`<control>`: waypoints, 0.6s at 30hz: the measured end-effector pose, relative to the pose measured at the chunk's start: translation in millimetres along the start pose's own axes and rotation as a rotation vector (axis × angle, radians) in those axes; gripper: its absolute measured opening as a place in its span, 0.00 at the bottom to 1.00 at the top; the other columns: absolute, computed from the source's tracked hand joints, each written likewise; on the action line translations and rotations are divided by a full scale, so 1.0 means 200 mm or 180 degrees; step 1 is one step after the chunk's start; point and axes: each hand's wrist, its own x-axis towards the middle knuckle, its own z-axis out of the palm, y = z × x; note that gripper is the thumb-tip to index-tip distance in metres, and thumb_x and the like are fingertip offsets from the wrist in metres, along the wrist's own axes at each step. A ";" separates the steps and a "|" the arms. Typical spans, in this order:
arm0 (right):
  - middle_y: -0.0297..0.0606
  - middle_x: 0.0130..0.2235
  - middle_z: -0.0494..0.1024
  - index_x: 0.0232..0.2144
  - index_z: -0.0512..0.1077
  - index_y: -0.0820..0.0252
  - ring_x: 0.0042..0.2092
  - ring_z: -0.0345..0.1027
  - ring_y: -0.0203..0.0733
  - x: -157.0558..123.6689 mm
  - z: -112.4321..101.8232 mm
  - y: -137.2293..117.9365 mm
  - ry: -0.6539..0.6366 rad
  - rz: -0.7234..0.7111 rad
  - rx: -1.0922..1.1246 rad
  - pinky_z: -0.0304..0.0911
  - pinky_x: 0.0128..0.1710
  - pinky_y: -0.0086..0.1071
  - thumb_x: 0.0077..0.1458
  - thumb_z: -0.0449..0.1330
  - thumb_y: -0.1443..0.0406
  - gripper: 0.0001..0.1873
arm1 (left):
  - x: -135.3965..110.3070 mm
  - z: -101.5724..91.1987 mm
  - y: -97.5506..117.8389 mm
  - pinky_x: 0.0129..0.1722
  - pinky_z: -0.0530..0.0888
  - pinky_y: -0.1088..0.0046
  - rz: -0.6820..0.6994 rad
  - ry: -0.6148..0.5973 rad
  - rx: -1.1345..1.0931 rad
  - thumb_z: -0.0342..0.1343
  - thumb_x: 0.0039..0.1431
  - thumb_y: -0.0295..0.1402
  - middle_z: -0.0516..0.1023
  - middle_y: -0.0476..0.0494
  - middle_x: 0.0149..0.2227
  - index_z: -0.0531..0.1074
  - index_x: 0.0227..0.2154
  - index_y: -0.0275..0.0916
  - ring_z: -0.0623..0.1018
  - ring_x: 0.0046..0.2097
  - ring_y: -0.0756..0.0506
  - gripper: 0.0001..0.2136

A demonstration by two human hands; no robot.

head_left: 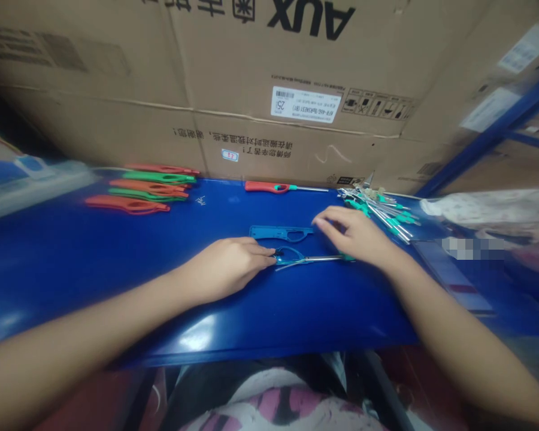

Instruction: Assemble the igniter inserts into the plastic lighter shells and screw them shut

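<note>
My left hand is closed with its fingertips pressed together over the handle end of a blue lighter housing, mostly covering that end. A metal rod runs right from this housing, and a thin loose wire or rod lies across it. Just beyond lies a second blue housing half, hollow side up. My right hand hovers at its right end with thumb and forefinger brought together; whatever is between them is too small to tell. Beneath that hand shows a green piece at the rod's end.
Several red, orange and green housings lie at left. A red lighter with a metal rod is at the back. Metal rods with green parts are heaped at right, near a flat dark-blue object. A cardboard sheet stands behind the blue table.
</note>
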 end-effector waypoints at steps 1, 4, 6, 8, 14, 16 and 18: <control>0.43 0.46 0.78 0.44 0.75 0.58 0.44 0.72 0.46 0.00 -0.02 0.04 0.0062 0.0276 -0.0377 0.65 0.44 0.37 0.65 0.52 0.63 0.12 | 0.00 0.00 0.00 0.50 0.79 0.62 0.0009 0.0027 0.0009 0.50 0.68 0.27 0.82 0.42 0.51 0.79 0.49 0.40 0.81 0.49 0.42 0.14; 0.50 0.51 0.73 0.49 0.72 0.60 0.49 0.70 0.54 0.00 -0.06 0.17 0.0201 0.1085 -0.1104 0.64 0.47 0.42 0.58 0.52 0.70 0.17 | -0.01 0.01 -0.01 0.49 0.79 0.62 -0.0009 0.0035 0.0039 0.49 0.70 0.30 0.82 0.42 0.49 0.79 0.49 0.39 0.82 0.50 0.41 0.14; 0.54 0.54 0.69 0.51 0.70 0.60 0.50 0.70 0.57 0.00 -0.09 0.24 0.0145 0.1671 -0.1390 0.64 0.47 0.44 0.54 0.53 0.71 0.21 | -0.02 0.01 -0.02 0.49 0.80 0.62 -0.0025 0.0009 0.0080 0.49 0.70 0.31 0.83 0.44 0.49 0.79 0.48 0.40 0.82 0.49 0.41 0.14; 0.56 0.56 0.66 0.54 0.67 0.60 0.48 0.71 0.57 0.00 -0.11 0.29 -0.0173 0.2167 -0.1448 0.65 0.44 0.44 0.53 0.55 0.70 0.24 | -0.02 0.00 -0.03 0.49 0.80 0.63 -0.0040 -0.0026 0.0123 0.49 0.70 0.31 0.83 0.45 0.48 0.80 0.46 0.41 0.82 0.49 0.42 0.13; 0.52 0.47 0.75 0.53 0.66 0.60 0.42 0.73 0.54 0.01 -0.15 0.37 -0.0639 0.2427 -0.1313 0.64 0.38 0.39 0.51 0.56 0.70 0.25 | -0.01 -0.02 -0.04 0.50 0.79 0.65 0.0000 -0.0107 0.0023 0.50 0.70 0.30 0.84 0.46 0.46 0.81 0.40 0.41 0.83 0.49 0.44 0.13; 0.52 0.46 0.76 0.53 0.66 0.61 0.43 0.73 0.53 0.01 -0.14 0.38 -0.0624 0.2428 -0.1336 0.63 0.39 0.38 0.52 0.57 0.70 0.24 | -0.01 -0.02 -0.05 0.51 0.78 0.66 -0.0015 -0.0126 -0.0020 0.49 0.70 0.30 0.84 0.46 0.46 0.81 0.40 0.41 0.83 0.49 0.44 0.13; 0.52 0.47 0.76 0.54 0.66 0.61 0.44 0.73 0.53 0.01 -0.14 0.40 -0.0623 0.2437 -0.1368 0.63 0.40 0.38 0.53 0.57 0.69 0.24 | -0.01 -0.02 -0.05 0.50 0.78 0.66 -0.0077 -0.0104 -0.0032 0.50 0.70 0.31 0.84 0.45 0.47 0.80 0.43 0.41 0.83 0.48 0.44 0.12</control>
